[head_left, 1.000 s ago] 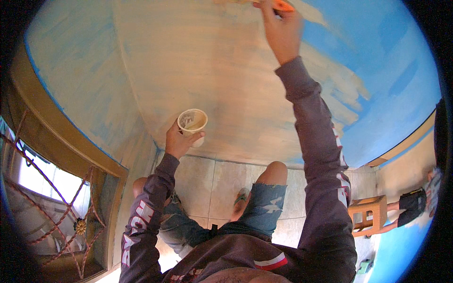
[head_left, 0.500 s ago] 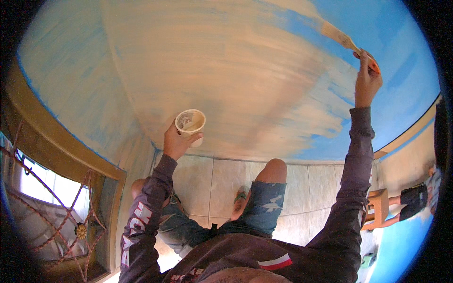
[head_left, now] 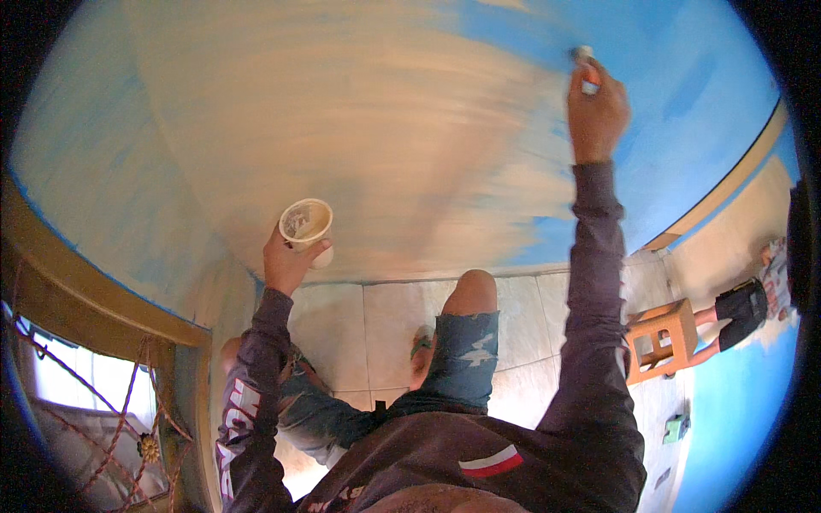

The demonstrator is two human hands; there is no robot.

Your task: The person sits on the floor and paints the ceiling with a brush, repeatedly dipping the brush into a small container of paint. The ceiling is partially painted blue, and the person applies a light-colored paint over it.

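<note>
My left hand [head_left: 284, 263] is wrapped round a pale plastic cup [head_left: 318, 238], its open mouth facing me and its inside smeared with cream paint. It stays close to the wall, low down. My right hand [head_left: 599, 115] is raised at the upper right, its fingers closed on the orange-tipped handle of a paintbrush [head_left: 591, 77]. The brush is seen nearly end-on, so its bristles are mostly hidden. Before both hands stretches a wall [head_left: 368, 128] covered in streaky cream paint, with bare blue [head_left: 684, 111] showing at the right and top.
Pale floor tiles [head_left: 333, 333] lie under my bent legs. To the right stands a light-brown stool [head_left: 681, 333], with another person [head_left: 741, 303] beyond it. A small green thing [head_left: 676, 428] sits by the blue wall. At left is a window crossed by ropes [head_left: 111, 419].
My right hand has moved left and slightly up, and the brush has swung from lying sideways to nearly end-on. The view has shifted a little; the left hand still holds the cup.
</note>
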